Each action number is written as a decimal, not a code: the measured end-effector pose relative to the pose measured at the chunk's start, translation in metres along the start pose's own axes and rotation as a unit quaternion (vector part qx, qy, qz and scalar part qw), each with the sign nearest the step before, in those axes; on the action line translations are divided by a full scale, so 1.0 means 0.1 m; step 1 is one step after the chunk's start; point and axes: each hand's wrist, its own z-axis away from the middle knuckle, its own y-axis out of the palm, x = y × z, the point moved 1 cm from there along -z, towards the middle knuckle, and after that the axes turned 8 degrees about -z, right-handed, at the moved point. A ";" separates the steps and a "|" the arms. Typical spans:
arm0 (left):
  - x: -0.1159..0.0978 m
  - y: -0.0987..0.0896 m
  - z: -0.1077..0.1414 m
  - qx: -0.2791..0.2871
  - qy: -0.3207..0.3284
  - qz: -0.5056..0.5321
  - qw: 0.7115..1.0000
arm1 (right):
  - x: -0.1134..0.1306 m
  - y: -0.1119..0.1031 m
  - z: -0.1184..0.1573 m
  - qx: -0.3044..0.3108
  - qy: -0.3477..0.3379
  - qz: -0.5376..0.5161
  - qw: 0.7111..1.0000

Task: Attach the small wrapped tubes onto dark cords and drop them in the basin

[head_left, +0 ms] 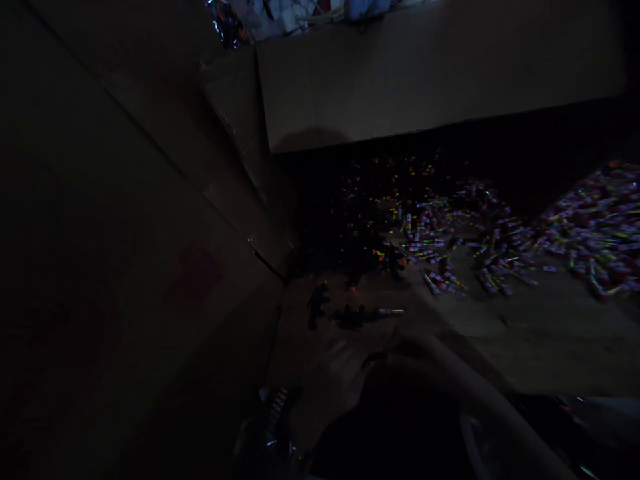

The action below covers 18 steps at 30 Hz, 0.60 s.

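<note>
The scene is very dark and blurred. My left hand [337, 370] is low in the middle, its fingers curled at one end of a small dark piece [374, 360]. From the right, my right hand [413, 348] closes at the piece's other end; its fingertips are hard to make out. Just beyond my hands, a black toy gun [317, 303] lies on the wooden table [500, 333]. Beside it lies a second black toy gun [353, 316] with a pale, shiny tube [391, 312] at its right end.
Many small tubes with colourful prints [595, 233] are heaped at the right and spread towards the middle. Tiny orange and yellow pieces [380, 200] lie scattered behind the guns. A cardboard box flap [425, 80] hangs over the back. A cardboard wall [150, 267] rises on the left.
</note>
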 end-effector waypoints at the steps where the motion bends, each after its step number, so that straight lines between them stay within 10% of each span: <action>1: -0.01 -0.01 -0.02 -0.002 0.003 0.005 1.000 | 0.01 0.00 -0.01 -0.003 -0.002 -0.001 1.000; 9: 0.46 -0.09 -0.36 -0.077 -0.191 -0.063 0.976 | -0.17 -0.30 -0.08 -0.147 -0.065 0.184 0.970; 13: 0.79 -0.10 -0.39 -0.056 -0.265 -0.136 0.953 | -0.27 -0.65 -0.13 -0.264 -0.022 0.415 0.871; 18: 0.91 -0.03 -0.34 -0.084 -0.322 0.027 0.943 | -0.21 -0.82 -0.35 -0.273 0.090 0.576 0.766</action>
